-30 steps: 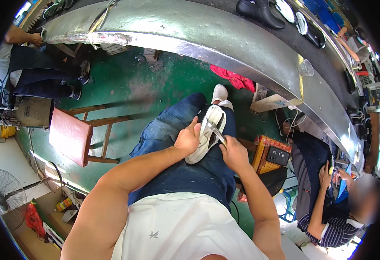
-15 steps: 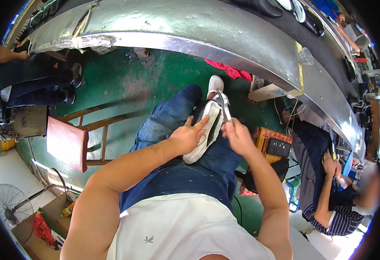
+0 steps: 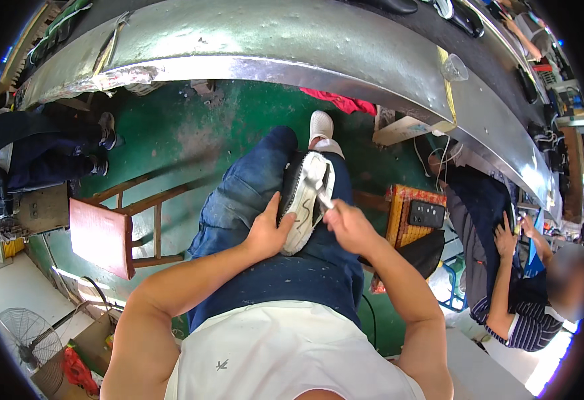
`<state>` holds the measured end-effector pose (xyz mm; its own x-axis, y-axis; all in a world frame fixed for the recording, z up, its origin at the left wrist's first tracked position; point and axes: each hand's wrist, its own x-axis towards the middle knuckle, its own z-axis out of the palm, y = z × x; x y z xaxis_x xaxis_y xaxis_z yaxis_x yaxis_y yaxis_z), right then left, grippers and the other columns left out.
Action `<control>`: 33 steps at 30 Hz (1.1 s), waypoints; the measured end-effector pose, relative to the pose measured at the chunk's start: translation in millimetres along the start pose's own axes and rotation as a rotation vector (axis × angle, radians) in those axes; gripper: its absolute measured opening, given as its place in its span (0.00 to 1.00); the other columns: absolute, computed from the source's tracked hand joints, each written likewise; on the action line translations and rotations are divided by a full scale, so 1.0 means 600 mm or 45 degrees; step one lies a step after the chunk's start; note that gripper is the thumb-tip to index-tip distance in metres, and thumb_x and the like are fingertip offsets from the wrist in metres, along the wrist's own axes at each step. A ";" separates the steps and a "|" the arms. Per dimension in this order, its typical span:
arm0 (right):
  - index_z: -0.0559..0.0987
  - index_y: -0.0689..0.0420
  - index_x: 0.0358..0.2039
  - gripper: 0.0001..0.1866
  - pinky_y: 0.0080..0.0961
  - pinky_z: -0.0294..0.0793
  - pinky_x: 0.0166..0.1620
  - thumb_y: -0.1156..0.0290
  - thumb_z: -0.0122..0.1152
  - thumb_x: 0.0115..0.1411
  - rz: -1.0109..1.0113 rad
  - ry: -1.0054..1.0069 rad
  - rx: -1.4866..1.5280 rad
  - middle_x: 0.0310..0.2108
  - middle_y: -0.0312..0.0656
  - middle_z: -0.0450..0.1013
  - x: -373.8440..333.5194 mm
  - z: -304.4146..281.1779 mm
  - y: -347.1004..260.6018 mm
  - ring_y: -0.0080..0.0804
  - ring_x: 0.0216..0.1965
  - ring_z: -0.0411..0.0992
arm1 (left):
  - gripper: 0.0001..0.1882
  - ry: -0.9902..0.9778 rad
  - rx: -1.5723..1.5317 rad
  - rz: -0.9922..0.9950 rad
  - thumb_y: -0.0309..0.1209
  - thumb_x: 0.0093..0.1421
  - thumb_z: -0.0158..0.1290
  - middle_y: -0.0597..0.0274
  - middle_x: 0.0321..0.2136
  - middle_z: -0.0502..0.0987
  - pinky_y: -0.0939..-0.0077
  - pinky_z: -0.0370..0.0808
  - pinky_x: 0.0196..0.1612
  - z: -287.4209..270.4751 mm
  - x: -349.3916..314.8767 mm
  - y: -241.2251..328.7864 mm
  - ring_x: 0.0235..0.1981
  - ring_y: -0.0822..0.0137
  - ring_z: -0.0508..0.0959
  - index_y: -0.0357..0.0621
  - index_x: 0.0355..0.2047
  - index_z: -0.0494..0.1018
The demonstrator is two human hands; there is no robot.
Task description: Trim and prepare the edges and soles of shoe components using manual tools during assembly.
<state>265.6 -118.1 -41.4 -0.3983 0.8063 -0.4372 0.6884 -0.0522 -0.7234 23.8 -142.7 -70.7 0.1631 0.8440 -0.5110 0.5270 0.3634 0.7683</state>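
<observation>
A shoe (image 3: 298, 233) lies bottom up across my lap, its white underside facing me and a black edge of the upper along its left side. My left hand (image 3: 267, 230) grips the near left side, with the thumb on the white underside. In my right hand (image 3: 352, 229) is a metal hand tool that looks like pincers (image 3: 324, 197), the fist closed round its handle. The tool's head is smeared by motion over the right half of the shoe, so I cannot tell whether it touches.
Ahead runs a long metal workbench (image 3: 252, 40). A wooden stool (image 3: 102, 237) stands at left, a fan (image 3: 30, 340) behind it. At right, a black phone-like object (image 3: 427, 213) rests on a woven seat (image 3: 402, 230); beyond it a co-worker (image 3: 518, 313) sits working.
My left hand has slid from the middle of the shoe toward its near end. My right hand has come down and left, bringing the tool away from the shoe's far end.
</observation>
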 end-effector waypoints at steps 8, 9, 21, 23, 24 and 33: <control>0.75 0.65 0.38 0.24 0.47 0.74 0.41 0.54 0.43 0.75 0.007 -0.024 0.020 0.30 0.57 0.78 -0.020 0.027 0.001 0.59 0.34 0.77 | 0.52 -0.217 -0.028 0.037 0.39 0.58 0.64 0.32 0.62 0.69 0.66 0.65 0.67 -0.024 -0.002 0.026 0.64 0.45 0.71 0.30 0.73 0.46; 0.74 0.65 0.39 0.24 0.41 0.76 0.40 0.54 0.43 0.75 0.110 -0.101 0.145 0.29 0.53 0.78 -0.026 0.021 0.011 0.49 0.32 0.78 | 0.56 -0.313 0.037 -0.046 0.38 0.55 0.67 0.35 0.62 0.69 0.67 0.64 0.67 -0.024 -0.005 0.033 0.64 0.49 0.71 0.32 0.74 0.43; 0.76 0.64 0.44 0.23 0.24 0.75 0.36 0.54 0.47 0.75 0.221 0.408 0.773 0.31 0.39 0.77 -0.096 0.029 0.091 0.24 0.30 0.76 | 0.59 -0.217 1.118 0.781 0.42 0.50 0.70 0.35 0.62 0.66 0.51 0.65 0.63 -0.194 0.011 0.024 0.61 0.39 0.69 0.42 0.74 0.46; 0.77 0.62 0.42 0.17 0.26 0.75 0.36 0.59 0.53 0.72 0.239 0.406 0.747 0.27 0.39 0.77 -0.084 0.032 0.095 0.25 0.31 0.77 | 0.55 -0.146 1.030 0.686 0.46 0.50 0.70 0.41 0.63 0.65 0.49 0.59 0.65 -0.175 0.028 0.001 0.64 0.43 0.64 0.39 0.71 0.54; 0.77 0.62 0.42 0.17 0.26 0.75 0.36 0.59 0.53 0.72 0.245 0.424 0.769 0.27 0.39 0.77 -0.081 0.034 0.095 0.25 0.31 0.77 | 0.55 -0.165 1.050 0.696 0.46 0.50 0.70 0.41 0.63 0.65 0.49 0.59 0.65 -0.169 0.031 -0.012 0.64 0.43 0.64 0.39 0.71 0.54; 0.76 0.64 0.44 0.13 0.34 0.75 0.39 0.66 0.59 0.66 0.119 0.126 0.280 0.28 0.47 0.77 -0.132 -0.083 -0.020 0.40 0.32 0.77 | 0.49 0.088 0.917 0.947 0.39 0.45 0.73 0.45 0.59 0.65 0.48 0.61 0.64 -0.143 0.006 -0.026 0.60 0.42 0.66 0.36 0.64 0.63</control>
<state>319.0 -152.2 28.3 -0.2706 0.8452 -0.4608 0.5669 -0.2470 -0.7859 -55.6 -111.6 -51.4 0.6151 0.7875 0.0383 0.6903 -0.5614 0.4564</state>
